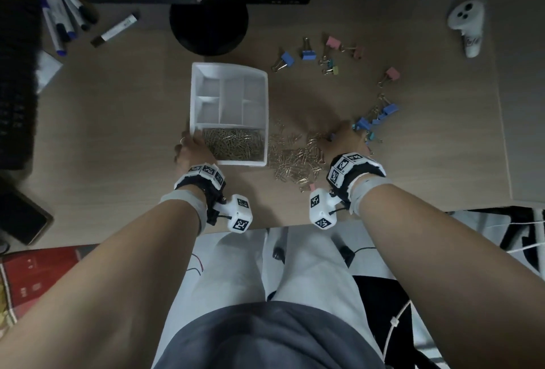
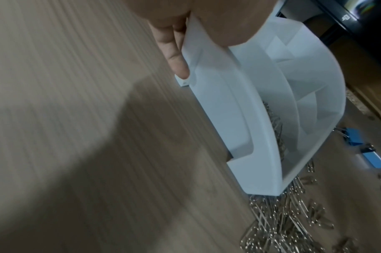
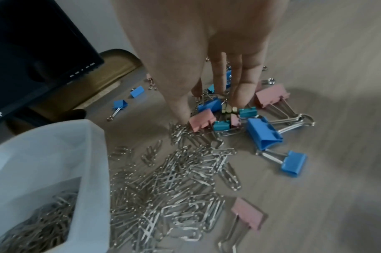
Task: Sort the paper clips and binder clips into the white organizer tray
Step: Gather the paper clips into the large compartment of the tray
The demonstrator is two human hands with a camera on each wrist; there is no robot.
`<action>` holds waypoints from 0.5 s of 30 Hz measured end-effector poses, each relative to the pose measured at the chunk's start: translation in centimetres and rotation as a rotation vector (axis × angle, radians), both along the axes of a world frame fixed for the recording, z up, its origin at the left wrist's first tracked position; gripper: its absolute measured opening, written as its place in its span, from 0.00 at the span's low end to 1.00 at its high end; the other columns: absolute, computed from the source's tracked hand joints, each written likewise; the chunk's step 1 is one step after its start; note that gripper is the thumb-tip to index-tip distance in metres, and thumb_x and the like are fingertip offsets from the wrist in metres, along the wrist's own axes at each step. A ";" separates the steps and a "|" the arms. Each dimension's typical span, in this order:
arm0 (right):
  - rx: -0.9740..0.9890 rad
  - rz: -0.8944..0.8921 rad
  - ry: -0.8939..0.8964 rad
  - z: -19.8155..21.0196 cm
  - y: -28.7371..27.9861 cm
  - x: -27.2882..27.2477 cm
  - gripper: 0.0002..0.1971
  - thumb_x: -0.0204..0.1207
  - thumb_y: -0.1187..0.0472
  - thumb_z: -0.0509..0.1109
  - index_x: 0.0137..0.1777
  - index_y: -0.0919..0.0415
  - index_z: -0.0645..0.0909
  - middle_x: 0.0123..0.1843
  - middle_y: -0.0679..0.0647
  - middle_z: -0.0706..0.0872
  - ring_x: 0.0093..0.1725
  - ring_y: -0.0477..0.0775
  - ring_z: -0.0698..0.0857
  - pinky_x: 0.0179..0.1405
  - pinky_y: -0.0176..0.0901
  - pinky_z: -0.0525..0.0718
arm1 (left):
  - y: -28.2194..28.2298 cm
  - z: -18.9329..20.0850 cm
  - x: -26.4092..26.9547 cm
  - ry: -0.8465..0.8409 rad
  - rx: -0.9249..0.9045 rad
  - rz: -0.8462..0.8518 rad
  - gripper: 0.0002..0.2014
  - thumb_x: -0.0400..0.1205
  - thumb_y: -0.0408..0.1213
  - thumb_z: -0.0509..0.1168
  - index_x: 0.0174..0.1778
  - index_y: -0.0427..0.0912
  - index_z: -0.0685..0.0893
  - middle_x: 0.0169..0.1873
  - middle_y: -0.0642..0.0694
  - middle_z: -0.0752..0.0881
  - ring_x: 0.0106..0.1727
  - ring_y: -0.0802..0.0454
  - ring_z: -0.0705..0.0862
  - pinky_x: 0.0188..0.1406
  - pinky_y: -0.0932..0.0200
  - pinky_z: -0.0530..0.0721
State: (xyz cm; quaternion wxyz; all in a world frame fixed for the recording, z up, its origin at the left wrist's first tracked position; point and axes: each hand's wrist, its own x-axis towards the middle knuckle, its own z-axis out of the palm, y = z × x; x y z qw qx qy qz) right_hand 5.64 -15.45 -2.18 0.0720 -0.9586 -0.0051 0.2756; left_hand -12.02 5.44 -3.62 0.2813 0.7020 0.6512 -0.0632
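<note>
The white organizer tray sits mid-desk, and its near compartment is full of paper clips; its other compartments look empty. My left hand grips the tray's near-left corner, with fingers outside the wall. Loose paper clips lie in a heap right of the tray. Past the heap, my right hand reaches down with straight fingers touching a cluster of blue, pink and teal binder clips. Its thumb touches the desk beside them. More binder clips lie scattered farther back.
A black monitor stand stands right behind the tray. Several markers lie at the back left, a dark keyboard at the left edge. A white controller sits at the back right. One pink binder clip lies near the desk's front edge.
</note>
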 end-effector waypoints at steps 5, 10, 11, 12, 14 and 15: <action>-0.002 0.043 0.020 -0.7 -0.4 1.0 0.43 0.71 0.36 0.76 0.76 0.61 0.64 0.71 0.67 0.75 0.65 0.73 0.82 0.56 0.61 0.82 | -1.1 -0.2 0.6 0.031 -0.022 -0.014 0.22 0.89 0.45 0.48 0.79 0.43 0.66 0.73 0.35 0.72 0.72 0.37 0.72 0.69 0.44 0.71; 0.120 0.087 0.026 -1.6 -0.8 2.2 0.33 0.70 0.38 0.77 0.66 0.60 0.76 0.60 0.62 0.86 0.57 0.66 0.87 0.45 0.51 0.81 | -2.8 0.0 1.0 0.051 0.009 0.033 0.21 0.89 0.45 0.48 0.77 0.42 0.66 0.70 0.34 0.74 0.70 0.36 0.74 0.67 0.46 0.72; 0.170 0.094 0.028 -1.5 -1.0 2.5 0.28 0.70 0.40 0.77 0.62 0.58 0.79 0.55 0.59 0.88 0.54 0.64 0.88 0.43 0.48 0.80 | -3.0 -0.1 1.3 0.032 0.017 0.082 0.23 0.89 0.50 0.47 0.75 0.42 0.68 0.67 0.33 0.76 0.68 0.35 0.76 0.66 0.45 0.74; 0.212 0.102 0.047 -1.3 -1.3 2.8 0.22 0.71 0.44 0.77 0.58 0.57 0.81 0.52 0.57 0.90 0.52 0.63 0.89 0.41 0.45 0.80 | -3.3 -0.2 1.5 0.022 0.011 0.114 0.24 0.88 0.53 0.45 0.74 0.42 0.69 0.65 0.33 0.78 0.67 0.34 0.77 0.65 0.43 0.74; 0.273 0.123 0.106 -0.5 -1.7 3.5 0.14 0.71 0.53 0.77 0.54 0.55 0.84 0.49 0.56 0.91 0.50 0.61 0.89 0.42 0.45 0.84 | -3.6 0.0 1.8 0.022 -0.015 0.146 0.23 0.89 0.52 0.45 0.73 0.42 0.68 0.65 0.33 0.78 0.68 0.34 0.76 0.65 0.42 0.74; 0.294 0.129 0.126 -0.2 -1.9 4.0 0.13 0.70 0.56 0.78 0.55 0.55 0.85 0.50 0.56 0.91 0.51 0.60 0.89 0.43 0.45 0.85 | -3.6 0.0 2.0 0.017 -0.021 0.165 0.23 0.89 0.52 0.45 0.73 0.41 0.68 0.65 0.32 0.78 0.68 0.34 0.76 0.65 0.42 0.74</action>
